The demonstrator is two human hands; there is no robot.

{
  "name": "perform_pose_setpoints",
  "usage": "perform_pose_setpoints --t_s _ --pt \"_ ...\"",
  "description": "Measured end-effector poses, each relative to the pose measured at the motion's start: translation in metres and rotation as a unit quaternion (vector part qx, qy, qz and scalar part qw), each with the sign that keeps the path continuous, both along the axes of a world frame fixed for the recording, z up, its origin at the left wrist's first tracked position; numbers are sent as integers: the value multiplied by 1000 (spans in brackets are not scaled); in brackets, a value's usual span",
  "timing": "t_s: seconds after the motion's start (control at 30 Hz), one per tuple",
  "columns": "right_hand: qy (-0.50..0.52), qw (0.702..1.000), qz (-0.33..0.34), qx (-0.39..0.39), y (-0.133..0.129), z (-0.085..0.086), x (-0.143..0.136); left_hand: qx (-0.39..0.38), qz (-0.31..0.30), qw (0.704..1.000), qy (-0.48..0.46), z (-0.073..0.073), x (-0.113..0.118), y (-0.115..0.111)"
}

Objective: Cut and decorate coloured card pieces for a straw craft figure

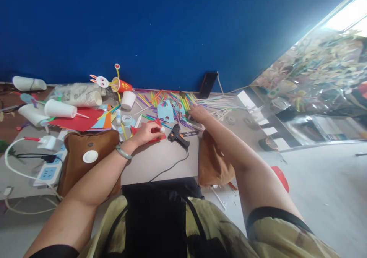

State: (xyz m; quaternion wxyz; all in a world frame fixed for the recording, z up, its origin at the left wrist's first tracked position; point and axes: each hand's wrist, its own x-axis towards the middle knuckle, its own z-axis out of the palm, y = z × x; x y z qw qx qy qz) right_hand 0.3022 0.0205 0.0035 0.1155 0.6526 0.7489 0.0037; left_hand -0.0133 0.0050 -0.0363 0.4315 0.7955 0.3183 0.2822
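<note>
My left hand (147, 133) is closed over a red paper sheet (156, 137), with a small round white piece (162, 129) pinched at its fingertips. Farther right, my right hand (198, 113) reaches into a heap of colourful pipe cleaners (164, 96), its fingers partly spread and touching the pile. Light blue paper with cut holes (165, 112) lies between the hands, towards the wall. A black glue gun (178, 136) rests just right of my left hand, its cord trailing towards me. Beside it is a craft knife (189, 133).
Brown cushions (91, 151) (213, 160) lie at the table's front on both sides. A power strip (51, 170) with plugs is at left, near paper cups (60, 108) and coloured paper (83, 119). A phone (208, 85) leans on the blue wall (172, 32). A rabbit-faced cup (122, 85) stands behind.
</note>
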Motion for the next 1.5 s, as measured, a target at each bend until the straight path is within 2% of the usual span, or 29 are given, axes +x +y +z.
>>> perform_pose_setpoints --t_s 0.1,0.2,0.33,0.4,0.43,0.5,0.53,0.57,0.67,0.73,0.9,1.07,1.2,1.33,1.5 --pt "30 999 -17 10 0 -3 4 -24 -6 1000 -15 -1 0 0" --pt "73 994 -63 48 -2 -6 9 -25 -5 999 -20 -1 0 0" --pt "174 969 -135 113 -6 -6 14 -9 -9 1000 -13 -2 0 1" --pt "314 925 -165 133 -8 -6 15 -5 -11 1000 -11 -3 0 2" --pt "404 887 -179 134 -9 -5 15 -6 -11 1000 -11 -3 -1 2" --pt "565 792 -199 117 -13 -3 14 -11 -12 1000 -14 -3 -1 2" --pt "621 749 -207 104 -15 -2 13 -14 -12 1000 -15 -3 -1 1" --pt "655 720 -211 91 -17 -1 11 -16 -11 1000 -15 -2 -1 1" --pt "718 661 -212 61 -24 2 5 -14 -8 1000 -10 -1 -1 0" --pt "735 641 -214 53 -29 4 0 -16 -8 1000 -9 0 -1 0" --pt "728 650 -214 42 -35 7 -5 -46 -16 999 -18 -2 -2 0" --pt "718 669 -172 83 -39 11 0 -42 -20 999 -29 -3 -2 0" --pt "712 674 -177 92 -43 15 3 -53 -23 998 -39 -3 -1 0" --pt "694 686 -205 78 -44 9 1 -64 -24 997 -35 -2 -1 -1" --pt "647 717 -241 89 -38 -4 1 -37 -12 999 -21 -2 -1 0"
